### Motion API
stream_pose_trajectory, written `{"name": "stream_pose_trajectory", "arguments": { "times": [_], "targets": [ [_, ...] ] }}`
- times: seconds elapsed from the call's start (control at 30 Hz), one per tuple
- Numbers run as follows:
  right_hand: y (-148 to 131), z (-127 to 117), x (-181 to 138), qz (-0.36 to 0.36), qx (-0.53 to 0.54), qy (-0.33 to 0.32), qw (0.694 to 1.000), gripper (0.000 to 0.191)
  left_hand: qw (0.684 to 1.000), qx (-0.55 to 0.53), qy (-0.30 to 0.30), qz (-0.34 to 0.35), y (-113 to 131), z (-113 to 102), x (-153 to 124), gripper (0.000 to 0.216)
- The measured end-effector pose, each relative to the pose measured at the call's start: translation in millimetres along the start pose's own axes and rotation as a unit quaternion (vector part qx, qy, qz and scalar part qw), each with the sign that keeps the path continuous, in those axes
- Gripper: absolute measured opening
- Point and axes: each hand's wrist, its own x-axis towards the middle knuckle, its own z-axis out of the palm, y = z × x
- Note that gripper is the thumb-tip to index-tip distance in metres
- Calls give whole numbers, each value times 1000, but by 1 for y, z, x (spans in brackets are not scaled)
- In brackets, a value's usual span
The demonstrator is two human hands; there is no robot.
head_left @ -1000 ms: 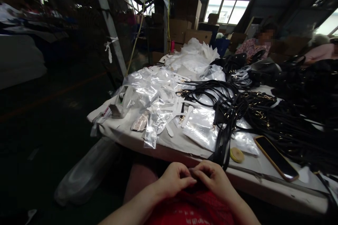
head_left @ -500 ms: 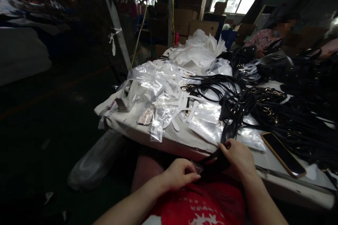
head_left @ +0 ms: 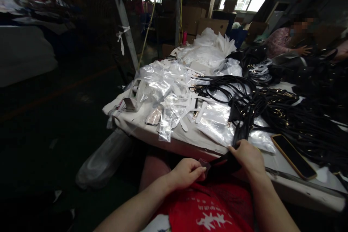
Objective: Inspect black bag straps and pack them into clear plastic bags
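A wide black strap runs from the pile at the table's edge down over my lap. My right hand is closed around it beside the table edge. At the strap's lower left end, my left hand pinches a small clear plastic piece between thumb and fingers. Whether that piece wraps the strap or only touches it I cannot tell. More black straps with gold clasps lie heaped beyond my right hand.
Clear plastic bags and white notched strips cover the table's left part. A phone in a tan case lies right of my right hand. Across the table sits another person. A metal pole stands beyond the left corner.
My left thumb and fingers have come up slightly, and more of the clear plastic shows. My right hand keeps its grip. The other person's hand has lifted, and my view has shifted slightly.
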Motion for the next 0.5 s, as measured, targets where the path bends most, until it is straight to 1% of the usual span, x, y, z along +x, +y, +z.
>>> {"name": "stream_pose_trajectory", "arguments": {
  "times": [0.13,0.2,0.27,0.33,0.4,0.43,0.47,0.5],
  "targets": [
    [1,-3,-1,12,61,-6,998,40,1000,7,5,-2,-4,3,-1,46],
    [1,-5,-1,9,122,-18,992,45,1000,13,2,-2,-6,4,-1,44],
    [1,-9,-3,-4,201,-45,979,46,1000,20,-3,10,-5,4,0,43],
    [-2,-13,-12,-26,281,-84,956,43,998,30,5,53,0,1,2,42],
    [-8,-17,-25,-55,344,-123,929,42,993,40,27,110,9,-1,6,39],
    [-12,-19,-32,-73,381,-158,908,42,990,38,30,135,15,-1,8,38],
    [-16,-21,-38,-91,423,-205,878,42,987,29,19,157,20,-1,10,38],
    [-21,-25,-42,-106,467,-251,841,42,984,11,-6,176,26,0,12,41]
  ]
}}
